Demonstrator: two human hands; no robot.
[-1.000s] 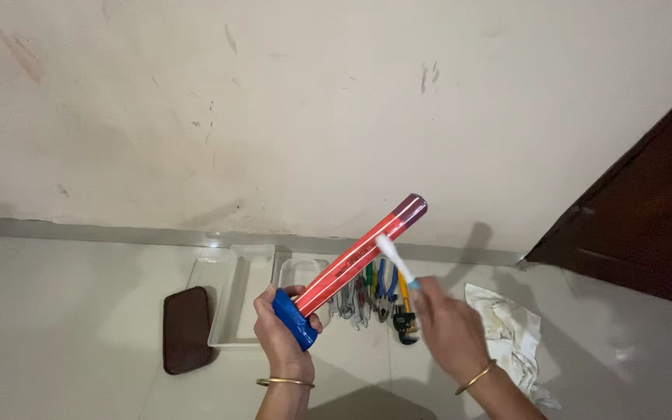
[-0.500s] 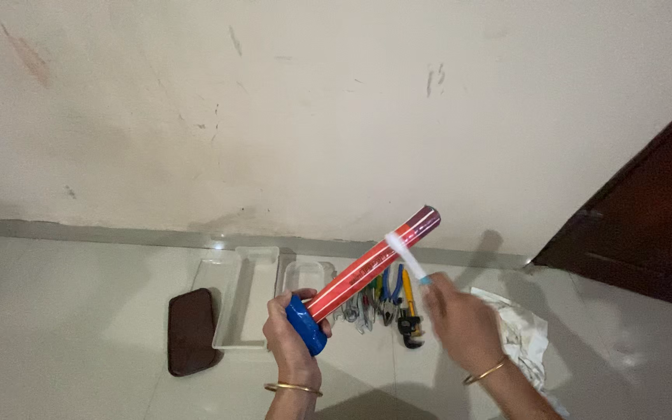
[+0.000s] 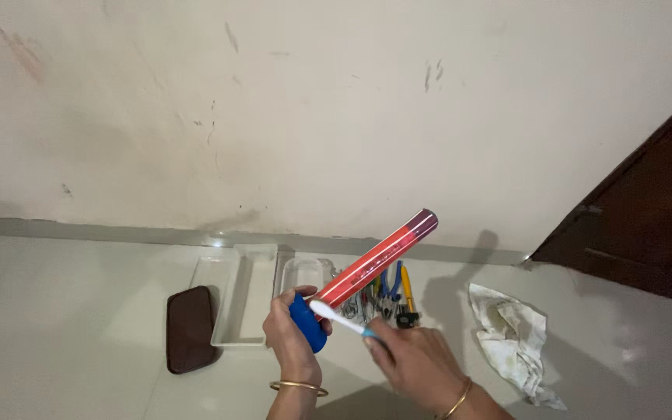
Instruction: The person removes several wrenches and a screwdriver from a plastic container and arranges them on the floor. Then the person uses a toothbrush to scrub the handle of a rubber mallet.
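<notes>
My left hand [image 3: 289, 336] grips the blue end [image 3: 307, 321] of a long red tool [image 3: 379, 259] that slants up to the right. My right hand [image 3: 414, 362] holds a small white toothbrush [image 3: 334, 316] by its blue handle. The brush head touches the red tool near its blue grip. Both wrists wear thin gold bangles.
On the pale floor lie a white rectangular tray [image 3: 236, 298], a smaller clear container [image 3: 303, 273], a dark brown pad [image 3: 189, 327] and several pliers and wrenches [image 3: 386, 294]. A crumpled stained cloth [image 3: 511, 336] is at the right. A dark wooden door [image 3: 647, 218] stands at the right.
My right hand has slid the toothbrush down along the red tool, from near its upper end to the part beside the blue grip. My left hand has stayed put.
</notes>
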